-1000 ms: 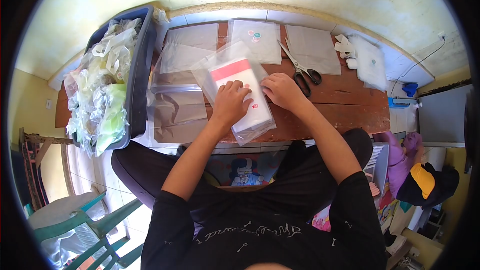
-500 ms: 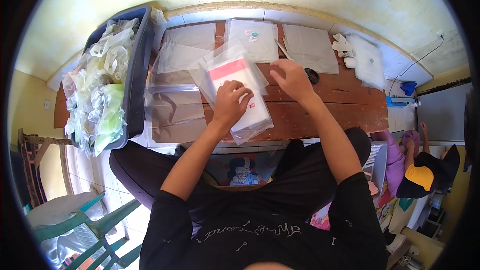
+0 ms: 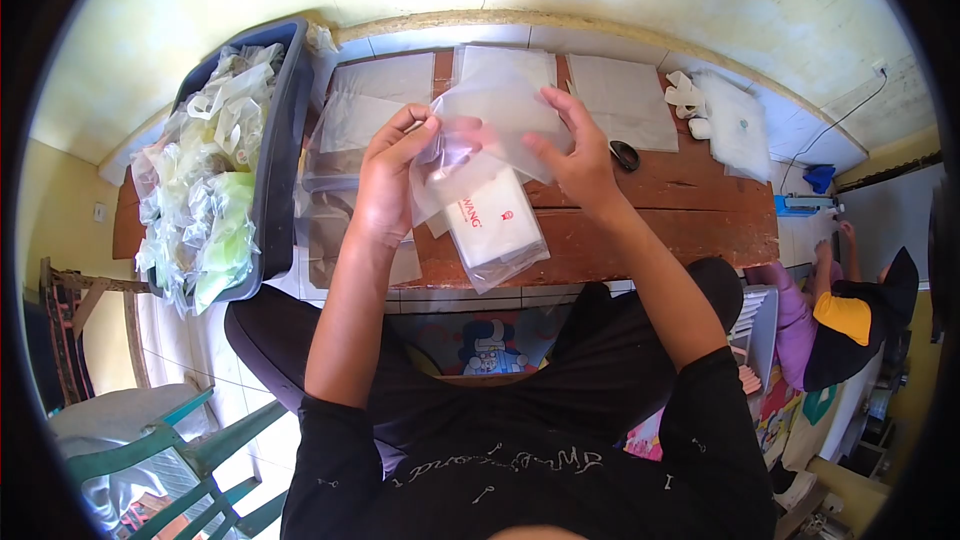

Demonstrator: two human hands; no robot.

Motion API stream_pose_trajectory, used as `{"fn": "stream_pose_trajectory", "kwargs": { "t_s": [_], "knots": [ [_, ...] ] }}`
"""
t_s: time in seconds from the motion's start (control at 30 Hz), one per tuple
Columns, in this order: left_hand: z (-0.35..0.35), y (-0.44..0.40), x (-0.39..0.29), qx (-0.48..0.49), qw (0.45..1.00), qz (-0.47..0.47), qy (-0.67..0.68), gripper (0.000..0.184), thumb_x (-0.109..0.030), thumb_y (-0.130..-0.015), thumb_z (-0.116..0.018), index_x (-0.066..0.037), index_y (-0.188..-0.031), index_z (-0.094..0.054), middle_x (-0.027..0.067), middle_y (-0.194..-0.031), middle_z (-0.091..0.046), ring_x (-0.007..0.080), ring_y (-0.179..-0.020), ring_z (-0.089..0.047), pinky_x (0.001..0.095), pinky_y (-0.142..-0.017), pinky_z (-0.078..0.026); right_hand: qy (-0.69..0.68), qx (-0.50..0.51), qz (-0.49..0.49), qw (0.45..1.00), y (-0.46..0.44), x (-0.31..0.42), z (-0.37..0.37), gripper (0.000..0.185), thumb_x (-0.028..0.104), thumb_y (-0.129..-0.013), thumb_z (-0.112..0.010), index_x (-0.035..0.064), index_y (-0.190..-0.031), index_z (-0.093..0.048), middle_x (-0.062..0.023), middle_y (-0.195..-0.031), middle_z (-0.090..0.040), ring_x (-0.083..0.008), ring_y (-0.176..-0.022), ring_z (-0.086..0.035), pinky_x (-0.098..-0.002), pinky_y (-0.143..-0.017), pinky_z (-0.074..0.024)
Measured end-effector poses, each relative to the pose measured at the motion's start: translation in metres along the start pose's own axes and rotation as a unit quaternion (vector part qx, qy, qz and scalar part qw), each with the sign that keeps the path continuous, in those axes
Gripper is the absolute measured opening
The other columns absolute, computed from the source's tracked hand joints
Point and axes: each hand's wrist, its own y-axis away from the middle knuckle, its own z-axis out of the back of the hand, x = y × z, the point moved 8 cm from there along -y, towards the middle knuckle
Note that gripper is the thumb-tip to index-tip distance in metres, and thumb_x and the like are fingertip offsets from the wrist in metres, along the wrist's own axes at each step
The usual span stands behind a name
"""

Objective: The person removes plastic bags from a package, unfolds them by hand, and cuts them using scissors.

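A clear plastic bag [image 3: 500, 110] is stretched between my hands above the wooden table. My left hand [image 3: 395, 165] pinches its left side between thumb and fingers. On the right side, the fingers and thumb of my right hand [image 3: 580, 150] are closed on the bag's edge. Beneath the bag lies a white printed packet [image 3: 500, 220] with red lettering, inside clear plastic; its upper part shows only dimly through the raised bag. Black-handled scissors [image 3: 625, 155] lie beside my right hand, mostly hidden behind it.
A dark bin [image 3: 292, 90] full of filled plastic bags [image 3: 215, 160] stands left. Flat clear bags [image 3: 620, 90] lie along the back of the table [image 3: 650, 230]. White rolls [image 3: 685, 95] are at the back right. Another person [image 3: 850, 320] is at the far right.
Both hands have lifted a clear bag off the packet, and my left hand has moved up and left from it. At the right, the other person has shifted, with raised arms.
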Motion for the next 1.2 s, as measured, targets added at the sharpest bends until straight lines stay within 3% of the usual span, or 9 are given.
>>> {"fn": "stream_pose_trajectory", "kwargs": {
  "t_s": [0.07, 0.1, 0.17, 0.37, 0.57, 0.7, 0.8, 0.97, 1.2],
  "knots": [
    [0.006, -0.005, 0.015, 0.045, 0.997, 0.056, 0.041, 0.019, -0.021, -0.097, -0.054, -0.003, -0.102, -0.055, 0.0206, -0.111, -0.067, 0.0273, -0.095, -0.067, 0.0383, -0.091, -0.050, -0.167, 0.028, -0.193, 0.966, 0.002, -0.042, -0.004, 0.034, 0.020, -0.088, -0.072, -0.0004, -0.113, -0.062, -0.0087, -0.097, -0.069, -0.0171, -0.086, -0.066, -0.0281, -0.081, -0.0505],
    [0.010, -0.007, 0.017, 0.046, 0.997, 0.054, 0.041, 0.019, -0.021, -0.097, -0.054, -0.003, -0.102, -0.055, 0.0206, -0.111, -0.067, 0.0273, -0.095, -0.067, 0.0383, -0.091, -0.050, -0.166, 0.027, -0.191, 0.967, 0.001, -0.044, -0.001, 0.034, 0.020, -0.088, -0.072, -0.0004, -0.113, -0.062, -0.0087, -0.097, -0.069, -0.0171, -0.086, -0.066, -0.0281, -0.081, -0.0505],
    [0.015, -0.012, 0.024, 0.042, 0.996, 0.063, 0.039, 0.021, -0.025, -0.095, -0.055, -0.004, -0.100, -0.056, 0.0203, -0.111, -0.067, 0.0276, -0.096, -0.067, 0.0398, -0.093, -0.048, -0.162, 0.061, -0.193, 0.966, 0.000, -0.042, 0.002, 0.017, 0.016, -0.093, -0.066, -0.0008, -0.098, -0.064, -0.0016, -0.075, -0.066, -0.0080, -0.066, -0.060, -0.0224, -0.062, -0.0476],
    [0.011, -0.007, 0.025, 0.045, 0.993, 0.108, -0.026, 0.041, -0.033, -0.097, -0.057, 0.003, -0.117, -0.057, 0.0186, -0.102, -0.070, 0.0270, -0.092, -0.068, 0.0375, -0.087, -0.051, -0.273, 0.160, -0.303, 0.899, 0.004, -0.032, -0.005, 0.014, 0.014, -0.096, -0.062, 0.0012, -0.092, -0.062, 0.0008, -0.068, -0.060, -0.0040, -0.056, -0.051, -0.0195, -0.052, -0.0408],
    [0.011, -0.008, 0.022, 0.037, 0.976, 0.064, -0.204, 0.039, -0.033, -0.095, -0.064, 0.003, -0.110, -0.066, 0.0124, -0.090, -0.072, 0.0161, -0.082, -0.065, 0.0289, -0.081, -0.049, -0.246, 0.234, -0.353, 0.872, 0.012, -0.023, -0.010, 0.016, 0.017, -0.097, -0.062, 0.0017, -0.092, -0.062, 0.0051, -0.059, -0.050, -0.0001, -0.042, -0.036, -0.0188, -0.037, -0.0255],
    [0.020, -0.011, 0.023, 0.009, 0.976, 0.052, -0.213, 0.030, -0.026, -0.094, -0.067, 0.003, -0.104, -0.069, 0.0095, -0.088, -0.072, 0.0117, -0.077, -0.062, 0.0263, -0.076, -0.048, -0.240, 0.259, -0.312, 0.882, 0.010, -0.023, -0.014, 0.016, 0.018, -0.097, -0.062, 0.0018, -0.093, -0.062, 0.0061, -0.059, -0.049, 0.0002, -0.041, -0.035, -0.0190, -0.037, -0.0241],
    [0.029, -0.015, 0.028, -0.015, 0.981, 0.048, -0.187, 0.025, -0.021, -0.093, -0.067, 0.002, -0.104, -0.070, 0.0070, -0.086, -0.072, 0.0086, -0.075, -0.061, 0.0229, -0.072, -0.046, -0.254, 0.283, -0.371, 0.847, 0.015, -0.024, -0.011, 0.015, 0.017, -0.095, -0.064, 0.0016, -0.094, -0.063, 0.0044, -0.066, -0.055, -0.0006, -0.051, -0.045, -0.0187, -0.045, -0.0341],
    [0.050, -0.019, 0.023, -0.095, 0.990, 0.014, -0.107, 0.022, -0.018, -0.094, -0.065, 0.000, -0.105, -0.069, 0.0066, -0.088, -0.071, 0.0096, -0.076, -0.063, 0.0210, -0.066, -0.045, -0.298, 0.216, -0.297, 0.881, 0.007, -0.032, -0.007, 0.015, 0.014, -0.092, -0.068, 0.0006, -0.097, -0.063, -0.0042, -0.082, -0.066, -0.0109, -0.072, -0.063, -0.0239, -0.066, -0.0515],
    [0.059, -0.018, 0.015, -0.158, 0.985, -0.003, -0.062, 0.020, -0.015, -0.092, -0.068, 0.000, -0.105, -0.069, 0.0073, -0.089, -0.070, 0.0126, -0.076, -0.066, 0.0223, -0.067, -0.050, -0.391, 0.091, -0.369, 0.838, 0.004, -0.039, 0.003, 0.015, 0.013, -0.093, -0.065, -0.0003, -0.101, -0.063, -0.0094, -0.086, -0.069, -0.0162, -0.076, -0.068, -0.0309, -0.072, -0.0576]
  ]
}}
